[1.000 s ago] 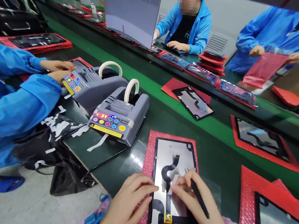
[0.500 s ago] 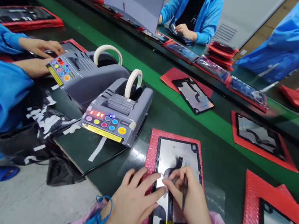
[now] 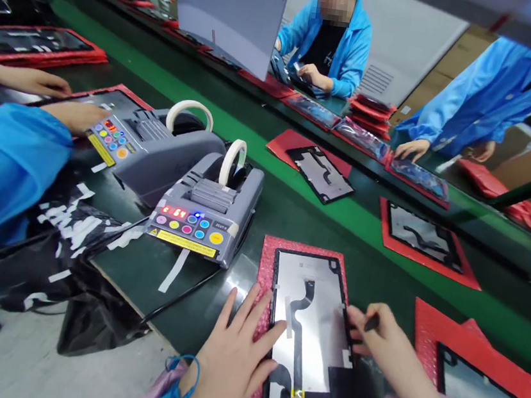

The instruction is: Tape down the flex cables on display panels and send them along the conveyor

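Observation:
A tablet panel (image 3: 312, 353) with a black flex cable lies face down on a red bubble-wrap mat (image 3: 266, 270) in front of me. My left hand (image 3: 234, 356) lies flat with fingers spread on the mat and the panel's left edge. At the panel's right edge, my right hand (image 3: 385, 346) is closed on a thin black tool (image 3: 371, 322). A small white tape strip (image 3: 289, 308) sticks on the panel left of the cable.
Two grey tape dispensers (image 3: 209, 208) (image 3: 156, 143) stand to the left, with a co-worker's hands (image 3: 75, 114) beside the far one. More panels on red mats (image 3: 423, 238) (image 3: 319, 173) (image 3: 476, 373) lie on the green belt. People in blue coats work across the belt.
My right hand has moved off the middle of the panel to its right edge with the tool. My left hand has flattened and spread on the mat.

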The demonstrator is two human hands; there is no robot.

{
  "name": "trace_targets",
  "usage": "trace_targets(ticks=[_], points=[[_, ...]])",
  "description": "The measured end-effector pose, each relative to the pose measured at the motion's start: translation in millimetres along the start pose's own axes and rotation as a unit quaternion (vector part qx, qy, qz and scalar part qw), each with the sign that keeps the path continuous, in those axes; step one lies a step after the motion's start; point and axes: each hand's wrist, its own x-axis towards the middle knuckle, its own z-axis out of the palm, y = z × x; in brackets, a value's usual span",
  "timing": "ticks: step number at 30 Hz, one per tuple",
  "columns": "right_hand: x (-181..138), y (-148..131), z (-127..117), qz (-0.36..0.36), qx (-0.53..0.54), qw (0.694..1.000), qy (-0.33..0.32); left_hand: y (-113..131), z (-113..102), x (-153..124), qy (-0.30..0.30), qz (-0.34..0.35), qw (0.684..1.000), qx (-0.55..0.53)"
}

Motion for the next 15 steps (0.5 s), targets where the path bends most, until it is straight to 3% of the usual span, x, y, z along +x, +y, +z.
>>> trace_targets(ticks=[5, 9, 12, 15], points=[[-5.5, -9.5, 7.4, 0.022, 0.076, 0.996, -0.028, -6.1, -1.0, 3.9, 0.046, 0.033, 0.997, 0.053], [-5.9, -32.0, 16.8, -0.017, 0.101, 0.994, -0.030, -13.1, 1.1, 7.3, 0.085, 0.055, 0.992, 0.081], [8.2, -35.8, -1.3, -0.054, 0.118, 0.990, 0.053, -19.2, 9.8, 5.3, 0.083, 0.053, 0.991, 0.094], [41.5, -30.3, -52.1, -0.027, 0.087, 0.974, 0.207, -24.3, 21.5, 1.9, 0.068, 0.053, 0.991, 0.106]])
